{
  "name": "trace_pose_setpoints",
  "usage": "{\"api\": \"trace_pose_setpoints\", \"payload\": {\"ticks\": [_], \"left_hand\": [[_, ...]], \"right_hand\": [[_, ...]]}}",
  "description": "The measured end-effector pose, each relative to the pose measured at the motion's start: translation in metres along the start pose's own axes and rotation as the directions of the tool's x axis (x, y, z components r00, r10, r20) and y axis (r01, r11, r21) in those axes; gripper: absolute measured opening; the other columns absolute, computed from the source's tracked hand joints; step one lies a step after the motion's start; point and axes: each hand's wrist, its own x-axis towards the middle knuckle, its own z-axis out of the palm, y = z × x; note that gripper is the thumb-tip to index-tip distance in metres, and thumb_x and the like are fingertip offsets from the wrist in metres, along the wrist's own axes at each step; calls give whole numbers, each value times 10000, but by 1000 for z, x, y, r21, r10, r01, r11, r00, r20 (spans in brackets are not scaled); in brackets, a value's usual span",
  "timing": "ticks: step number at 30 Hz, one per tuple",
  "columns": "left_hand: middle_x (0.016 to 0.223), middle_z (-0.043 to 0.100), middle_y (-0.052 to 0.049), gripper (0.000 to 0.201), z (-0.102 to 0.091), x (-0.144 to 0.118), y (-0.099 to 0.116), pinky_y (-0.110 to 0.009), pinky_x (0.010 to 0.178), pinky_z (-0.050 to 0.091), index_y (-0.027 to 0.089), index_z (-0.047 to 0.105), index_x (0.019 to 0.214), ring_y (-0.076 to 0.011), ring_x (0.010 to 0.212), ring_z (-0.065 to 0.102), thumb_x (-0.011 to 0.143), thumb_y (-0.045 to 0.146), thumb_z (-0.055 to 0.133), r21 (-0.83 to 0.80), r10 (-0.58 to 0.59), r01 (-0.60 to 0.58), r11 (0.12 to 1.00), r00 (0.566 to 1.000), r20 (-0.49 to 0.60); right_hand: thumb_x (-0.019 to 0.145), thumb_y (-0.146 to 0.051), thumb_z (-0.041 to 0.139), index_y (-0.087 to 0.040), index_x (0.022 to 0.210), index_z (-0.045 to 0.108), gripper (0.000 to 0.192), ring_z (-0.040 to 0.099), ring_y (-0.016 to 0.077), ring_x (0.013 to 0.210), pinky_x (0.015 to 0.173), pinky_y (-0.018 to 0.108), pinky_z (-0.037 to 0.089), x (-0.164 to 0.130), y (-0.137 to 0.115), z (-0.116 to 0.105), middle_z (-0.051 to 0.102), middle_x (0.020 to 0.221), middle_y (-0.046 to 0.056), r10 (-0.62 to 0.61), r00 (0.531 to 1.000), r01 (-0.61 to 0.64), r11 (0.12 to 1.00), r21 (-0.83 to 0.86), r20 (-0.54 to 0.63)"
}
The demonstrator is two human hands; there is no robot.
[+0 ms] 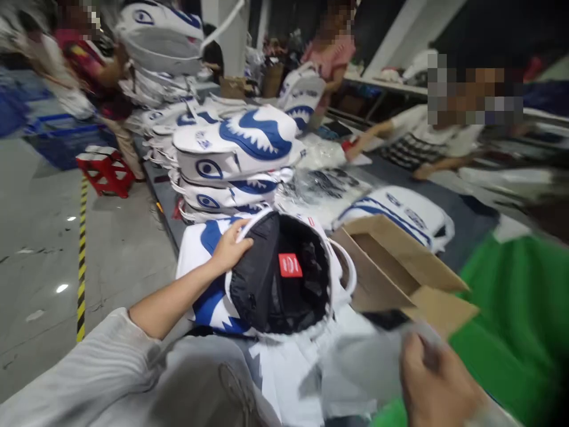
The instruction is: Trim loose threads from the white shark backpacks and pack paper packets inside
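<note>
1. Gripping the near-left rim of an open white-and-blue shark-print fabric backpack (208,296), left hand (229,249), fingers curled over the white edge, thumb against the outside; grip closed on that rim.
2. Lying mouth-up on the near edge of the dark counter (462,213), same backpack, black lining (262,279) exposed, small red label (290,265) sewn inside near the middle, white strap loop (349,270) curving along the right side.
3. Pinching a thin, pale, translucent plastic sheet (364,362) at near right, right hand (433,382), blurred by motion; grip closed on the sheet, exact finger placement impossible to tell.
4. Just right of the backpack, touching or nearly touching it: open brown cardboard box (400,261), flaps spread.
5. Near right, beyond the box: bright green cloth or surface (520,320).
6. Directly behind the held backpack: tall stack of matching white-and-blue shark backpacks (235,157), eye prints facing left; further stacks farther back on the left.
7. Right of that stack, flat on the counter: another shark backpack (400,207) and crumpled clear plastic bags (324,184).
8. Far side: several other people at work, one handling a backpack at far centre, one leaning over the counter at right.
9. Left: grey floor (40,237) with yellow-black striped tape (82,255) and a red plastic stool (104,169).
</note>
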Motion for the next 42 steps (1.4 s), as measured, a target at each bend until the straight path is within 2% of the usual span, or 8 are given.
{"api": "trace_pose_setpoints", "payload": {"ticks": [7, 13, 19, 23, 28, 30, 35, 42], "left_hand": [[997, 725, -37, 574, -7, -3, -11, -262, 719, 527, 172, 591, 1198, -166, 807, 673, 662, 298, 749, -103, 54, -56, 993, 998, -21], [1089, 723, -61, 569, -15, -7, -14, -286, 789, 554, 173, 603, 1216, -183, 893, 694, 694, 325, 770, -99, 112, -115, 988, 993, -37], [1141, 719, -73, 560, -37, -7, -19, -300, 819, 571, 187, 574, 1273, -206, 969, 709, 763, 333, 755, -120, 83, -85, 989, 996, -14], [1112, 729, -71, 538, -46, -7, -20, -288, 790, 579, 188, 575, 1257, -193, 932, 716, 768, 316, 759, -129, 55, -58, 990, 998, -31], [1037, 746, -69, 525, -49, -7, -20, -264, 709, 578, 186, 574, 1261, -181, 838, 725, 786, 321, 754, -136, 0, 0, 991, 1000, 4], [984, 753, -58, 556, -50, -6, -20, -247, 668, 572, 190, 561, 1281, -174, 789, 727, 783, 330, 764, -145, -34, 36, 989, 999, 17], [948, 759, -41, 635, -52, -6, -13, -250, 672, 588, 206, 546, 1301, -179, 775, 733, 743, 350, 812, -138, -81, 78, 987, 997, -12], [984, 759, -29, 638, -52, -7, -14, -235, 712, 590, 212, 570, 1270, -173, 816, 737, 712, 356, 844, -99, -85, 81, 992, 996, -35]], "right_hand": [[894, -365, 528, -191, 1037, 726, 300, 719, 262, 921, 802, 381, 577, 42, -121, -19, 756, 1055, 106, -150, 954, 91, 970, 227, 259], [893, -228, 489, -189, 930, 698, 216, 632, 282, 1184, 1017, 469, 513, 2, -204, 67, 678, 1281, 133, -289, 874, 114, 903, 414, 389], [994, -360, 407, -170, 1121, 672, 350, 595, 263, 1259, 1052, 471, 500, 6, -193, 135, 640, 1345, 141, -189, 804, -102, 890, 444, 564], [1047, -348, 286, -103, 1431, 510, 508, 409, 247, 1441, 1190, 479, 354, 18, -162, 117, 468, 1524, 170, -439, 639, 183, 885, 429, 632], [1000, -375, 459, -64, 1510, 414, 599, 236, 367, 1506, 1220, 595, 197, 13, -138, 116, 309, 1607, 200, -575, 225, 714, 647, 269, 786], [982, -460, 500, -91, 1525, 404, 663, 298, 396, 1470, 1187, 588, 261, 16, -142, 131, 308, 1606, 211, -480, 235, 744, 648, 161, 845], [1004, -482, 445, -130, 1567, 335, 673, 440, 406, 1369, 1102, 560, 367, 34, -161, 156, 356, 1570, 249, -322, 414, 647, 762, -27, 851], [1032, -336, 382, -34, 1558, 293, 612, 212, 324, 1518, 1216, 495, 245, 41, -148, 164, 250, 1626, 222, -560, 296, 630, 723, 282, 774]]}}
